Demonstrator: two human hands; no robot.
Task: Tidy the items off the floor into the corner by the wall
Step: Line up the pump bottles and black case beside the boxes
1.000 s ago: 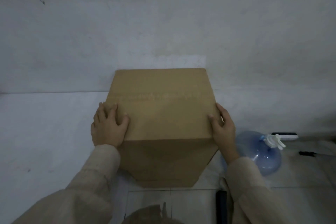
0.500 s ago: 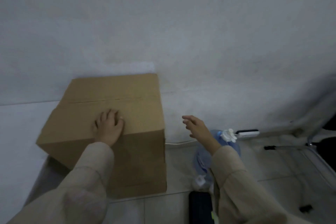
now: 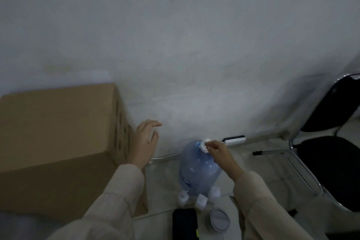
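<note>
A large brown cardboard box (image 3: 58,142) stands on the floor at the left, against the white wall. My left hand (image 3: 145,143) hovers just right of the box, fingers apart and holding nothing. A blue water jug (image 3: 198,169) stands on the tiles right of centre. My right hand (image 3: 220,154) pinches the jug's white cap (image 3: 204,143) at its neck.
Three small white bottles (image 3: 200,198) stand in front of the jug. A black phone-like object (image 3: 184,223) and a round lid (image 3: 219,219) lie nearer me. A black chair (image 3: 329,154) with a chrome frame stands at the right. A white power strip (image 3: 234,140) lies along the wall.
Both hands left the cardboard box, which now rests at the left. My view swung right. My right hand reached over to the jug's cap; my left hand lifted off the box top.
</note>
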